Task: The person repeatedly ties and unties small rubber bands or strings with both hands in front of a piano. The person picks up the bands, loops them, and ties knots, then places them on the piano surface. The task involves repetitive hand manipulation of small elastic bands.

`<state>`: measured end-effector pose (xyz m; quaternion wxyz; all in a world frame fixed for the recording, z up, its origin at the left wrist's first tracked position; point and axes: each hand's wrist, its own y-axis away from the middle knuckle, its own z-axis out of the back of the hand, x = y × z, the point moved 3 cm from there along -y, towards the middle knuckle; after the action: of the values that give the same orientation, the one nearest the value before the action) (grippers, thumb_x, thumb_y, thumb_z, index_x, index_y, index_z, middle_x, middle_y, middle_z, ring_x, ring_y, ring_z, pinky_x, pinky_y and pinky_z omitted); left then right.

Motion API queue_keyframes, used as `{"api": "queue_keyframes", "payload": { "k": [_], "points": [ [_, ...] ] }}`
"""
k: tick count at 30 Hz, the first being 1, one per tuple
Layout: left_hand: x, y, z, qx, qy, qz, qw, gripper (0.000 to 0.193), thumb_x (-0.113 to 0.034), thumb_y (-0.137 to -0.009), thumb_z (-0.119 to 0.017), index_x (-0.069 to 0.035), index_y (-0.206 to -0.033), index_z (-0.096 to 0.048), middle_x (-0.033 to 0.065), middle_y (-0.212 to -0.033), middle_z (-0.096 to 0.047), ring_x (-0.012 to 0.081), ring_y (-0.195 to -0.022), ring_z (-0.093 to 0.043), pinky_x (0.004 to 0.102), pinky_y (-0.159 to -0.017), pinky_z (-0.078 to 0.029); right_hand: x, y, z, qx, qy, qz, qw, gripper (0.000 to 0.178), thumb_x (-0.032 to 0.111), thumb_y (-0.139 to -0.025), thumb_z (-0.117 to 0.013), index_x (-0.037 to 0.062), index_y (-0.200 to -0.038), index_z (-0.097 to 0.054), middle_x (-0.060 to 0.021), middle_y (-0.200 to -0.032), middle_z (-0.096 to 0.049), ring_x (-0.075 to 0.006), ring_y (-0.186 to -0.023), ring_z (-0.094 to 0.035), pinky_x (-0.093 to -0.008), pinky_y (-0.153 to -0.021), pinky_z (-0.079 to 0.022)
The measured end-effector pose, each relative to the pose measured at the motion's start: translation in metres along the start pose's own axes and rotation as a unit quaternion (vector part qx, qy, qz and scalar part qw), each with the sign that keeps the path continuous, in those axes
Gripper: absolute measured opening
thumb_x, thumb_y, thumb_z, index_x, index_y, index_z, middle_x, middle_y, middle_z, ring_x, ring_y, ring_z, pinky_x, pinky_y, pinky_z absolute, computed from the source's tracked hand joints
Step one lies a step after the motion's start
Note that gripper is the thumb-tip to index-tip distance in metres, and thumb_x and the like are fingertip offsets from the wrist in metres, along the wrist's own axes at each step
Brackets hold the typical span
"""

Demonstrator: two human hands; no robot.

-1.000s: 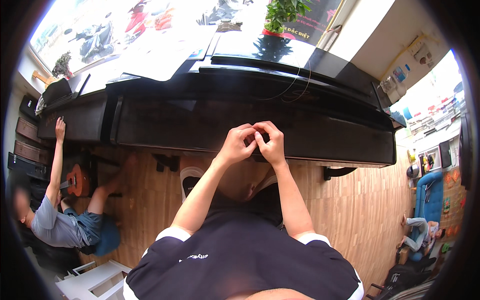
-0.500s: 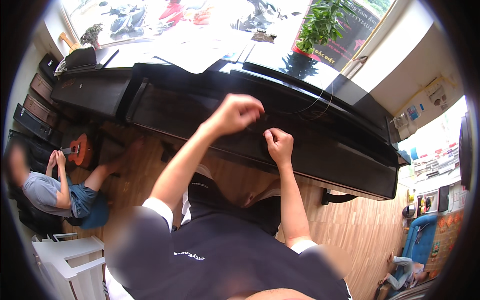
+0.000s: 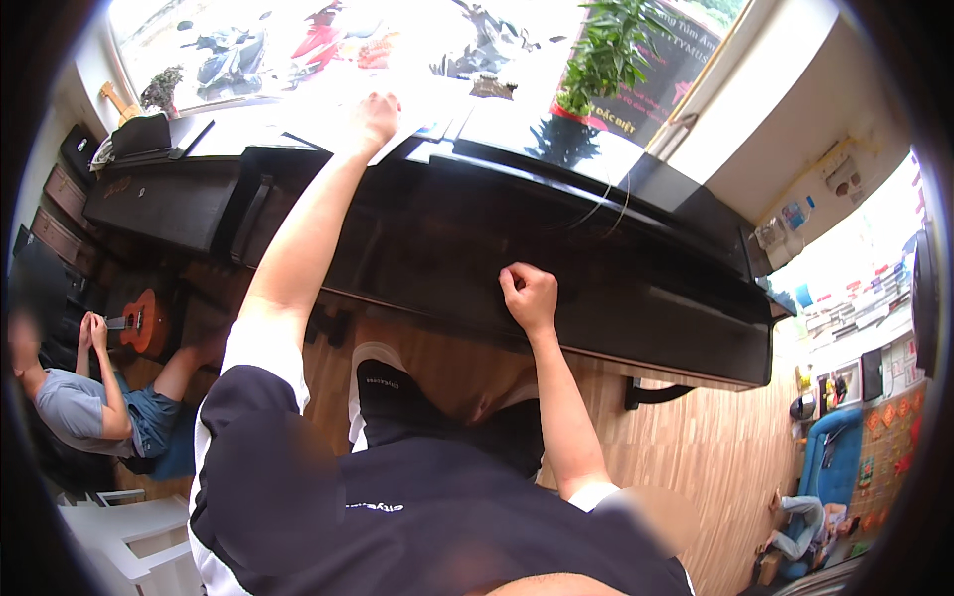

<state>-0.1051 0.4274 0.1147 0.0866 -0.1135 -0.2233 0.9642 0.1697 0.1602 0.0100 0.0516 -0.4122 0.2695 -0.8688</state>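
Warm wooden flooring point(image 3: 686, 447) runs under a black upright piano point(image 3: 596, 268) that stands along a bright window wall, and the person wearing the camera sits facing it with its keyboard lid shut.

Far to the left of the fingers, another person point(image 3: 89, 407) sits on the floor beside a small orange guitar point(image 3: 144, 320), hands clasped together, well apart from the piano player. A white plastic chair point(image 3: 129, 536) shows low at that same side.

The left hand point(image 3: 373, 111) is stretched up and forward, well beyond the closed lid, and rests on white paper sheets point(image 3: 427, 99) lying on the piano top. Its fingers are curled down onto the paper; whether they pinch a sheet or only press on it cannot be told from this angle. The sheets probably lie there because the flat top serves as a shelf within arm's reach.

The right hand point(image 3: 529, 293) sits lower, against the black front of the closed lid, fingers folded into a loose fist with the knuckles toward the wood, holding nothing that shows. It appears to steady the body as the other arm reaches.

Right of both sets of fingers, a green potted plant point(image 3: 606, 50) stands on the piano top near the window, where light reaches it.
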Motion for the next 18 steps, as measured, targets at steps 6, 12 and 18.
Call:
{"api": "queue_keyframes", "payload": {
  "k": [6, 12, 18],
  "points": [
    [0.053, -0.009, -0.024, -0.010, -0.113, -0.014, 0.993, 0.034, -0.023, -0.096, -0.047, 0.001, -0.108, -0.068, 0.0221, -0.109, -0.069, 0.0370, -0.099, -0.069, 0.0443, -0.087, -0.055, 0.016, -0.003, -0.021, 0.028, -0.012, 0.023, 0.999, 0.018, 0.018, -0.081, -0.066, 0.0027, -0.073, -0.069, -0.0146, -0.067, -0.065, -0.0309, -0.061, -0.066, -0.0380, -0.057, -0.049],
    [-0.101, 0.116, 0.093, -0.251, 0.262, -0.160, 0.918, 0.005, -0.004, -0.082, -0.061, -0.002, -0.083, -0.057, 0.0141, -0.084, -0.059, 0.0335, -0.078, -0.062, 0.0429, -0.066, -0.053, 0.000, 0.004, 0.000, 0.022, -0.014, -0.011, 1.000, 0.017, 0.015, -0.085, -0.063, 0.0011, -0.079, -0.071, -0.0142, -0.067, -0.066, -0.0262, -0.058, -0.065, -0.0347, -0.057, -0.049],
    [-0.152, 0.238, 0.010, -0.128, 0.329, -0.239, 0.905, 0.008, -0.003, -0.082, -0.063, -0.004, -0.084, -0.055, 0.0103, -0.080, -0.058, 0.0284, -0.071, -0.064, 0.0375, -0.059, -0.052, -0.006, 0.006, -0.001, 0.036, -0.185, -0.024, 0.982, 0.028, 0.017, -0.097, -0.047, 0.0006, -0.097, -0.070, -0.0087, -0.060, -0.060, -0.0151, -0.055, -0.059, -0.0301, -0.053, -0.045]
  ]
}}
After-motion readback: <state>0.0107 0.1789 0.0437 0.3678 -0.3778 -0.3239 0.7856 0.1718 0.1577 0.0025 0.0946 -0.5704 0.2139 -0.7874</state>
